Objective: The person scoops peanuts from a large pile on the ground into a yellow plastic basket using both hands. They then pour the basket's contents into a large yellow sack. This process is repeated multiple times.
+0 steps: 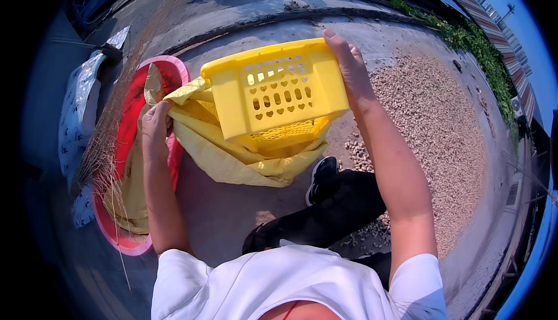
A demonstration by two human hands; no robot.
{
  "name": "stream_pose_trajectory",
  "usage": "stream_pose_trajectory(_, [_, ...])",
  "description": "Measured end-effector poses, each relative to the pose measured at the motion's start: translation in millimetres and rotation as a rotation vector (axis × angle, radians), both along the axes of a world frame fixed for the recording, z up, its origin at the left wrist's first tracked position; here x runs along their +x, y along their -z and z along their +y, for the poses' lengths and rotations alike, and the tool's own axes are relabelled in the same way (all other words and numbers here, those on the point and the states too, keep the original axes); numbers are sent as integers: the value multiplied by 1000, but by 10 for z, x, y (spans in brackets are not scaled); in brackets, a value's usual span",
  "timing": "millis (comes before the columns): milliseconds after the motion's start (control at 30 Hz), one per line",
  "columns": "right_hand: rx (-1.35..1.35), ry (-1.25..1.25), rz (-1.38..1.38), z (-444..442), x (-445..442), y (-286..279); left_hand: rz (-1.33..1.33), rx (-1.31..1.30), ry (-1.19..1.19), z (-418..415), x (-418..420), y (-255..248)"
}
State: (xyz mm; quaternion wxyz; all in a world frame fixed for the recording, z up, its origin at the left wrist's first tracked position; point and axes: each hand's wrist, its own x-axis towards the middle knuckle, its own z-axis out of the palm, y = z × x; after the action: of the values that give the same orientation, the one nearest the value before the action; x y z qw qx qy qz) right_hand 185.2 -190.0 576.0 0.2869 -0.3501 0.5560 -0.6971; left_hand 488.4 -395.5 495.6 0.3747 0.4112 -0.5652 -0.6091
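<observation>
My right hand (348, 69) grips the upper right rim of a yellow plastic basket (279, 89) with slots and heart-shaped holes. The basket is tilted, its lower part within the opening of a yellow woven sack (231, 167). My left hand (157, 126) pinches the gathered edge of that sack at its left side. What the basket holds is hidden from this view. Another part of yellowish sack material (133, 189) hangs or lies in a pink and red plastic tub (176, 65) by my left forearm; whether it joins the held sack is unclear.
Many unshelled peanuts (440, 145) are spread over the concrete ground at the right. A broom of thin dry twigs (109, 137) leans across the tub. Left of it are white patterned bags (80, 106). Green plants (488, 58) line the yard's edge. My shoe (322, 178) is beneath the basket.
</observation>
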Motion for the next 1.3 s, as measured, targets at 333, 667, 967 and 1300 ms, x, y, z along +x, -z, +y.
stream_pose_trajectory(333, [-444,-140,-31,809,25,94,48,-46,25,207,66,136])
stream_pose_trajectory(667, [-760,-13,201,2097,154,-88,119,-167,-33,498,2,354])
stream_pose_trajectory(967, [-645,785,465,4066,532,-201,146,-534,-214,952,-237,326])
stream_pose_trajectory(1300, [-116,1675,495,5250,1112,909,341,-704,112,2216,-901,-73])
